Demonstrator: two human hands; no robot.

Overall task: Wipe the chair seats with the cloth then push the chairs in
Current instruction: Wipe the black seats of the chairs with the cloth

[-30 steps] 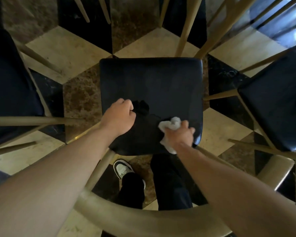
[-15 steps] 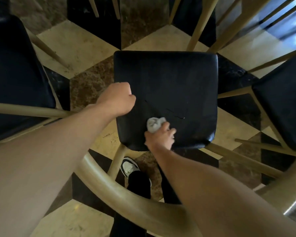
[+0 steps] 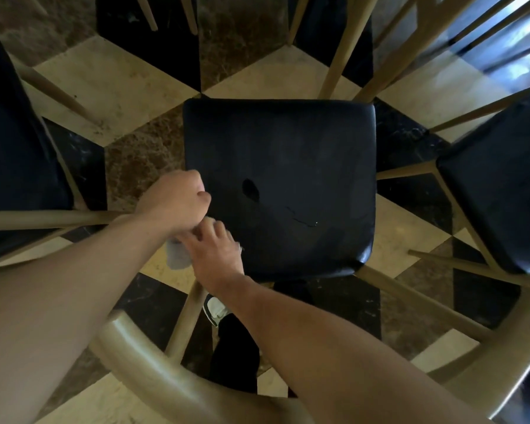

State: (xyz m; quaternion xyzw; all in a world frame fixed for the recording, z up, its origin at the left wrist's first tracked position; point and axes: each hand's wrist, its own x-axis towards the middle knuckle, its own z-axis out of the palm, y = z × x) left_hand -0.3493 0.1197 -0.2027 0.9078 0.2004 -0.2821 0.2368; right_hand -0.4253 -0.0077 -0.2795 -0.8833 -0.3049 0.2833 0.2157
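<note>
You are mid-wipe on the middle chair seat (image 3: pixel 279 185), and by my reading the task is well short of done. Your right hand (image 3: pixel 218 255) sits at the seat's near-left corner with its fingers curled over the cloth (image 3: pixel 176 255), which is bunched beneath the palm and spills off the seat's left edge — only a pale grey fold shows. Your left hand (image 3: pixel 175 200) is a closed fist resting on the seat's left edge, touching the right hand; whether it pinches any of the cloth I cannot tell.

A dark smear and a thin wet line lie toward the seat's centre, so this seat likely needs more passes. The left seat (image 3: pixel 16 154) and the right seat (image 3: pixel 502 191) flank it; whether they have been wiped cannot be told. No chair looks pushed in.

The cloth is a crumpled wad with no clear long axis — the visible fold hangs toward you, off the seat. The seat itself is nearly square, its curved backrest (image 3: pixel 153 371) nearest you.
</note>
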